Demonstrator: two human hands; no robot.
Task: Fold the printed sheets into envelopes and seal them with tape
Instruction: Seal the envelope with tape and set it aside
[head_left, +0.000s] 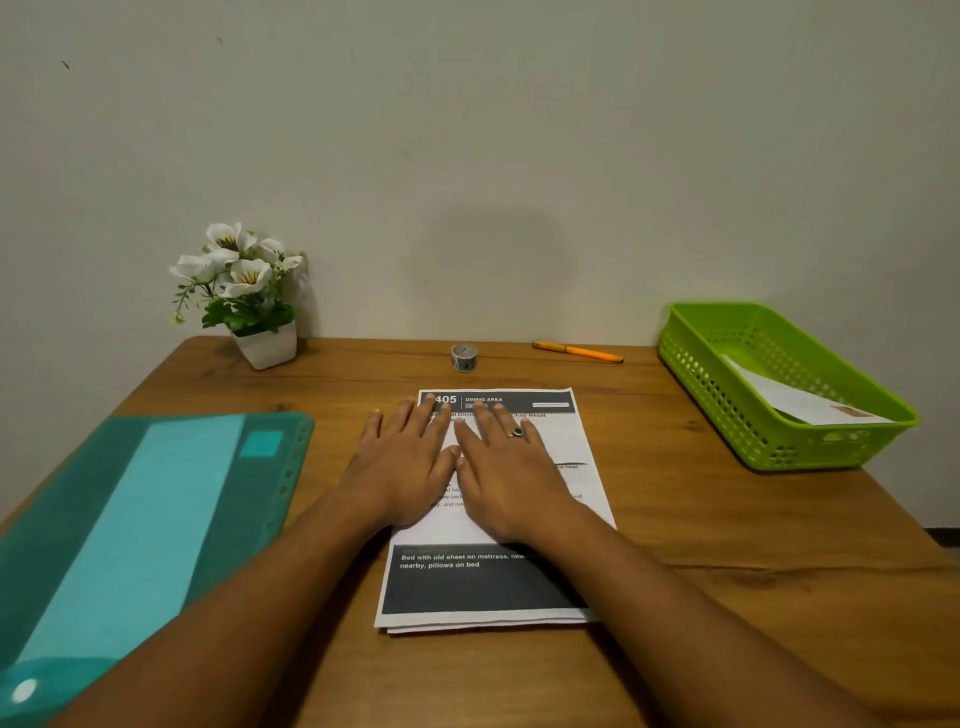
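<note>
Wooden counter (727, 597) runs under everything, warm brown with visible grain, and two forearms reach in over its near edge. Just past them lies the stack of printed sheets (483, 587), square to the person, its lower edges slightly fanned so that more than one sheet shows. Both hands lie flat on the top sheet, fingers straight and spread, gripping nothing. The left hand (408, 467) straddles the sheet's left edge and rests partly on the wood. The right hand (511, 473), wearing a ring, lies beside it with the thumbs nearly touching. Pressed like that, they seem to be smoothing and steadying the paper ahead of a first fold; I judge this sheet not yet folded.

To the left a teal plastic folder (140, 519) lies flat with a paler sheet inside, probably the source of the sheets. Further back, a small roll of tape (464, 357) stands just beyond the top of the stack, handy for sealing. An orange pen (576, 351) lies to its right. At the right edge a green basket (691, 364) holds a folded white envelope (789, 402), which looks like finished work. A potted plant (244, 296) with white flowers sits at the back left against a plain pale wall (519, 130).
</note>
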